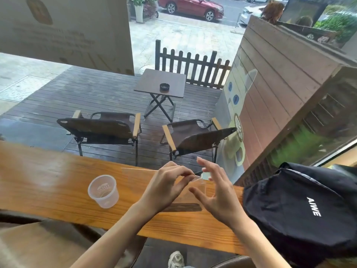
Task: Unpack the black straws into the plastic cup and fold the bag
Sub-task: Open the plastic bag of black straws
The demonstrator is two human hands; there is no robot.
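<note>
A clear plastic bag [146, 174] is held low over the wooden counter [48, 182], stretching left from my hands. My left hand [166, 188] pinches the bag's right end between thumb and fingertips. My right hand [214, 190] is just to the right with its fingers spread and straight, touching the bag's small pale flap [205, 176]. A thin dark tip [199, 172] shows at the bag's mouth. A dark strip [183, 207] lies on the counter under my hands; I cannot tell if it is straws. The clear plastic cup [103, 191] stands upright to the left and looks empty.
A black backpack [301, 209] sits on the counter's right end, close to my right forearm. Beyond the counter is a window onto a deck with two folding chairs [100, 126] and a small table [160, 82]. A shoe [175, 260] shows below the counter.
</note>
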